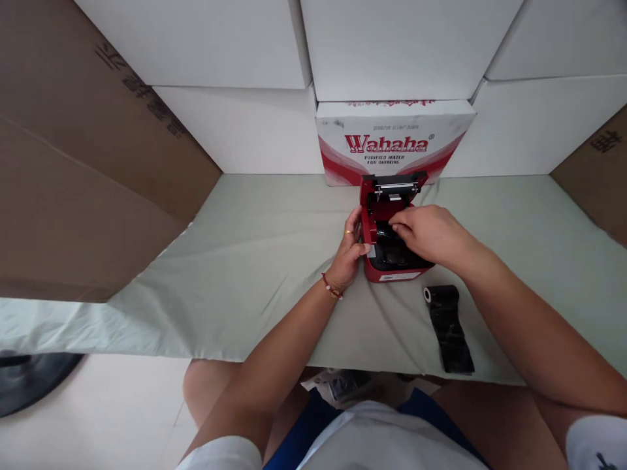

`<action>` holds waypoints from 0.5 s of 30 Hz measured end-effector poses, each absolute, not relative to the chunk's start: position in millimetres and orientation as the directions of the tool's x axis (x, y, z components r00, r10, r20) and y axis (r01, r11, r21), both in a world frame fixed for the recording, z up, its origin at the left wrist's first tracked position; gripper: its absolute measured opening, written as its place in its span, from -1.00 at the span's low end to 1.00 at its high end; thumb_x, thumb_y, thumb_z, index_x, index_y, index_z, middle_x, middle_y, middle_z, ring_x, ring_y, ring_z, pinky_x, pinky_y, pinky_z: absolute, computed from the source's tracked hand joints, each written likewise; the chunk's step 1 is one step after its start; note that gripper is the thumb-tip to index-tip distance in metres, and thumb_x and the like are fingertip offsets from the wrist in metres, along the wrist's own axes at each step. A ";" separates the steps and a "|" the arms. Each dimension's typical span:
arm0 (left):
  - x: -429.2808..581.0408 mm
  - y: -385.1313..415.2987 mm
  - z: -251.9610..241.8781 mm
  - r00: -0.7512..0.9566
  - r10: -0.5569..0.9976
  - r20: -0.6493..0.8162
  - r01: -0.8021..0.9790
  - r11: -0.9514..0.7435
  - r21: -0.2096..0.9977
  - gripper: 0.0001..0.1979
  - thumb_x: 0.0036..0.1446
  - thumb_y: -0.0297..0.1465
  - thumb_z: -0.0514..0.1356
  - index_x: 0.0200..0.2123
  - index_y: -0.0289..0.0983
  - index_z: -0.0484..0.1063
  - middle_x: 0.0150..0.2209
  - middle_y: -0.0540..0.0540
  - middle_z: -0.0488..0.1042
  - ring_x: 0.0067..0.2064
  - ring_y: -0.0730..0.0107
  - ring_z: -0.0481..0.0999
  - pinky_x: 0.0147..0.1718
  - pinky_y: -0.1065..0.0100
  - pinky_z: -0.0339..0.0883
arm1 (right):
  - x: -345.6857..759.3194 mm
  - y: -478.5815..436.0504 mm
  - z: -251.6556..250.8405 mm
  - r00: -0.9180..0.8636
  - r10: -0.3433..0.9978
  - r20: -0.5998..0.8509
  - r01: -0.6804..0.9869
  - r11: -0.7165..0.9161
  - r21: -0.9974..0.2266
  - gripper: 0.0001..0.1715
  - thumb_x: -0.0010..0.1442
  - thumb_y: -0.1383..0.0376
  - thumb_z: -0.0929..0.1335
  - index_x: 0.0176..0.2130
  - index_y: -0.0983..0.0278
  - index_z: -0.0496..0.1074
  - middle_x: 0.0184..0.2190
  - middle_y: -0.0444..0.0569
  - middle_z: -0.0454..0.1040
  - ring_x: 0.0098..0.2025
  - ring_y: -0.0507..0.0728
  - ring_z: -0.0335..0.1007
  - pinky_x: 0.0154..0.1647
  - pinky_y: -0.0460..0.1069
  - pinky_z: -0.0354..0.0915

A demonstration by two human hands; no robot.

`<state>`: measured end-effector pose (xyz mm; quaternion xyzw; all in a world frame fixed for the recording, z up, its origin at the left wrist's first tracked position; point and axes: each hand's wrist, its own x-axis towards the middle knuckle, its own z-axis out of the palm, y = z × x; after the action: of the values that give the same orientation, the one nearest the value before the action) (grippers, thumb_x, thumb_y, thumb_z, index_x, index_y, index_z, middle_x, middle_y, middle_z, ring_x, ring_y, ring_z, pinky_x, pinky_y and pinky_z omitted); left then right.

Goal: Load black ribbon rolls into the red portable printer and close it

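Observation:
A red and black label printer (399, 277) stands on the cloth with its lid (394, 179) raised and its dark inside showing. My left hand (349, 251) grips the printer's left side, thumb over the near corner and fingers along the wall. Over the opening, my right hand (428, 232) reaches in from the right, its thumb and fingertips pinched together beside a shiny black part (385, 230). What the pinch holds is too small to make out. To the right of the printer's front lies a roll of black ribbon (443, 297), with a length unrolled towards me.
A pale green cloth (255, 261) covers the table. Right behind the printer is a red and white Wahaha water box (386, 140), among stacked white boxes (255, 130). Brown cartons stand at the left (98, 196) and right (602, 176). The table's front edge runs above my lap.

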<state>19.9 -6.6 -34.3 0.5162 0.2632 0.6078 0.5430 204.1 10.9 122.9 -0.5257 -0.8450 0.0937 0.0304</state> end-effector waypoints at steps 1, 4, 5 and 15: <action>19.6 -5.6 -36.1 0.124 0.933 0.339 -0.383 -0.270 0.883 0.00 0.11 0.09 0.42 0.53 0.07 0.11 0.63 -0.07 0.09 0.64 -0.11 0.06 0.60 -0.06 -0.05 | 196.4 17.8 124.6 -0.427 0.895 -0.125 0.904 0.420 -0.081 -0.62 0.41 0.32 0.33 0.04 0.16 0.70 -0.06 0.12 0.76 -0.08 0.34 0.67 -0.17 0.11 0.37; 19.2 -2.8 -41.5 0.130 0.936 0.327 -0.396 -0.253 0.883 -0.01 0.09 0.06 0.43 0.51 0.07 0.13 0.61 -0.06 0.13 0.63 -0.10 0.08 0.59 -0.07 -0.03 | 176.2 30.4 122.2 -0.382 0.897 -0.221 0.909 0.408 0.088 -0.57 0.34 0.39 0.35 0.10 0.24 0.69 0.01 0.27 0.74 -0.01 0.42 0.69 -0.17 0.13 0.41; 19.2 -2.1 -42.8 0.132 0.937 0.323 -0.406 -0.246 0.880 -0.01 0.09 0.03 0.43 0.51 0.07 0.14 0.61 -0.06 0.15 0.62 -0.09 0.10 0.59 -0.07 -0.03 | 171.9 32.4 120.2 -0.381 0.897 -0.224 0.906 0.410 0.101 -0.57 0.32 0.40 0.35 0.08 0.28 0.69 0.02 0.30 0.73 0.01 0.44 0.69 -0.16 0.14 0.42; 19.7 1.8 -48.5 0.146 0.929 0.340 -0.354 -0.272 0.895 -0.03 0.16 0.05 0.39 0.53 0.04 0.09 0.61 -0.11 0.12 0.59 -0.10 0.18 0.56 -0.11 0.06 | 177.9 32.1 109.1 -0.306 0.945 -0.111 0.944 0.316 0.090 -0.56 0.32 0.31 0.39 0.14 0.25 0.64 -0.01 0.27 0.74 -0.05 0.40 0.68 -0.24 0.12 0.42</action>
<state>19.7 1.8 -48.5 0.5311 0.2706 0.5948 0.5393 177.9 32.1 109.1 -0.5847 -0.8081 -0.0037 -0.0714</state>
